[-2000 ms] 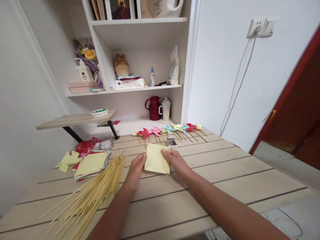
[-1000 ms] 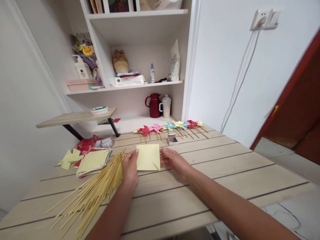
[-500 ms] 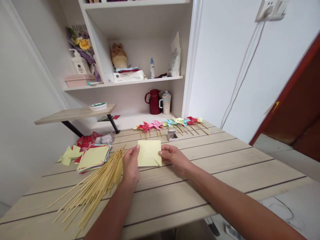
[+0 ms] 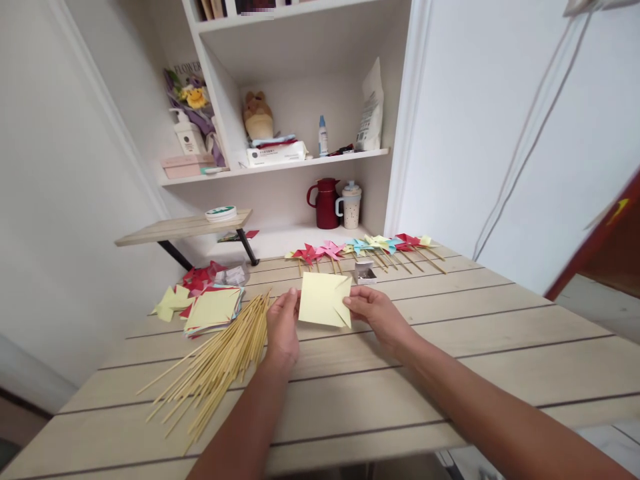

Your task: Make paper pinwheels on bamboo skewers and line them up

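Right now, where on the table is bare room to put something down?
Bare: the table right of the right hand, and its near edge. Crowded: bamboo skewers and paper stack left of the left hand; pinwheels behind.

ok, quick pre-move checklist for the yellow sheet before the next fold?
1. Left hand holds the sheet at its left edge: ok.
2. Right hand grips the right edge, by the cut flap: ok.
3. Sheet lifted off the table: cannot tell.
4. Skewers within reach: ok, piled just left of the left hand.
5. Small box behind the sheet, open: ok; contents cannot tell.
6. Finished pinwheels clear of the hands: ok, lined up at the far edge.
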`<action>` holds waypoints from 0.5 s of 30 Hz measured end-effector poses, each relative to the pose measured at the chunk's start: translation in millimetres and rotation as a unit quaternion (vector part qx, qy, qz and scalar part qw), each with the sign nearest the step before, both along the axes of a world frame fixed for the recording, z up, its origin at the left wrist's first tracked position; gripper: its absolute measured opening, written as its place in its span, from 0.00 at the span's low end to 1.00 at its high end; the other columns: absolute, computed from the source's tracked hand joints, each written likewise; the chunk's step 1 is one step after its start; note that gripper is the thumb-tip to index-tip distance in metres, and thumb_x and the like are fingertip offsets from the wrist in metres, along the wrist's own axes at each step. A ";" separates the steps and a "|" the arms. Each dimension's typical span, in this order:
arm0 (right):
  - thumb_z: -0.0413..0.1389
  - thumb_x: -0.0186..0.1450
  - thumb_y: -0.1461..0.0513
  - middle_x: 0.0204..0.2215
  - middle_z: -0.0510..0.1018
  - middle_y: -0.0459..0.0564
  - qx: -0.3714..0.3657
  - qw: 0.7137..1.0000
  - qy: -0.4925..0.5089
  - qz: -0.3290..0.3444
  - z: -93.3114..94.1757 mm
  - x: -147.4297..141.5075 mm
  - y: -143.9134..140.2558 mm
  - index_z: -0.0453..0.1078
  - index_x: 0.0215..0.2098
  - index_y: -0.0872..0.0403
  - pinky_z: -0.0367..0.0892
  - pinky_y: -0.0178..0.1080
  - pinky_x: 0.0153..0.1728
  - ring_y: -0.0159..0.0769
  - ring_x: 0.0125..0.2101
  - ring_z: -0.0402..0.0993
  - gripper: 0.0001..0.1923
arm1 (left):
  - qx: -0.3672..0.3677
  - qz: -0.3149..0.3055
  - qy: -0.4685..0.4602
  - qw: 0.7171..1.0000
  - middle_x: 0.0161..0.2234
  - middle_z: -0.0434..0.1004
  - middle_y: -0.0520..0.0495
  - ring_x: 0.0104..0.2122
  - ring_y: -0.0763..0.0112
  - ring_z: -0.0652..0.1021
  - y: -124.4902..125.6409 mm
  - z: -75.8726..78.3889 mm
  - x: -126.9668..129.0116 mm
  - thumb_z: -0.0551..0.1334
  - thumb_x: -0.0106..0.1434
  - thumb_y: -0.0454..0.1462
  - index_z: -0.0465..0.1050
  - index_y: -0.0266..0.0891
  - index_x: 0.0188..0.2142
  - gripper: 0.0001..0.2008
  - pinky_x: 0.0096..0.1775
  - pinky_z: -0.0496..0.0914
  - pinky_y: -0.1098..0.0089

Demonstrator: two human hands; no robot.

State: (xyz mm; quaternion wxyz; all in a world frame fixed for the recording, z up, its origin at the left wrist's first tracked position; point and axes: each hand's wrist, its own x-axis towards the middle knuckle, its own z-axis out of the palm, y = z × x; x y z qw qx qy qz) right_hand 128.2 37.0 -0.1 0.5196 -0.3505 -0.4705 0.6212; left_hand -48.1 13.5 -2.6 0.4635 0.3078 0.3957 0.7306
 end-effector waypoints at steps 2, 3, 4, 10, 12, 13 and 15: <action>0.70 0.49 0.56 0.24 0.76 0.45 0.005 1.000 0.002 0.006 -0.4 0.6 0.3 0.72 0.26 0.54 0.66 0.39 0.33 0.34 0.26 0.70 0.14 | 0.001 -0.004 0.000 1.000 0.32 0.83 0.43 0.34 0.61 0.81 -1.1 1.8 0.7 0.70 0.53 0.47 0.78 0.35 0.32 0.16 0.38 0.73 0.65; 0.70 0.49 0.56 0.25 0.76 0.46 0.007 1.000 0.003 0.009 -0.5 0.6 0.2 0.72 0.26 0.54 0.66 0.39 0.33 0.34 0.27 0.71 0.14 | 0.002 -0.010 0.001 1.000 0.33 0.83 0.43 0.35 0.60 0.81 -1.9 2.9 1.2 0.70 0.53 0.47 0.78 0.36 0.32 0.16 0.38 0.72 0.65; 0.70 0.50 0.56 0.25 0.76 0.46 0.008 1.000 0.002 0.012 -0.5 0.5 0.0 0.72 0.27 0.54 0.66 0.39 0.33 0.34 0.27 0.71 0.14 | 0.003 -0.020 0.002 1.000 0.33 0.84 0.43 0.36 0.59 0.81 -2.6 4.0 1.7 0.70 0.53 0.48 0.78 0.36 0.32 0.16 0.38 0.72 0.65; 0.70 0.48 0.57 0.26 0.77 0.45 -0.012 0.999 0.031 -0.003 1.9 -2.8 -2.3 0.71 0.28 0.54 0.67 0.38 0.32 0.33 0.26 0.72 0.16 | 0.016 -0.074 0.009 0.997 0.37 0.84 0.41 0.39 0.60 0.80 -3.6 2.8 1.3 0.67 0.57 0.51 0.80 0.36 0.37 0.20 0.42 0.70 0.64; 0.71 0.47 0.58 0.24 0.76 0.44 -0.033 0.997 0.063 -0.022 3.5 -4.0 -2.9 0.69 0.26 0.53 0.67 0.37 0.31 0.31 0.24 0.71 0.17 | 0.017 -0.077 0.004 0.997 0.40 0.83 0.39 0.41 0.60 0.79 -2.4 -0.4 1.0 0.64 0.58 0.55 0.80 0.36 0.38 0.24 0.45 0.70 0.63; 0.71 0.47 0.58 0.23 0.76 0.43 -0.043 0.995 0.081 -0.029 4.2 -4.5 -3.1 0.67 0.26 0.53 0.67 0.37 0.30 0.30 0.23 0.70 0.17 | 0.017 -0.086 0.003 0.996 0.42 0.82 0.38 0.44 0.59 0.79 -1.9 -1.8 1.8 0.61 0.59 0.58 0.80 0.36 0.40 0.27 0.46 0.69 0.63; 0.71 0.48 0.57 0.24 0.77 0.43 -0.057 0.991 0.113 -0.040 4.8 -5.5 -3.1 0.66 0.25 0.53 0.67 0.36 0.29 0.30 0.22 0.71 0.18 | 0.014 -0.118 0.012 0.993 0.48 0.80 0.37 0.49 0.58 0.76 -2.1 -3.5 5.5 0.54 0.61 0.62 0.78 0.38 0.47 0.33 0.48 0.68 0.62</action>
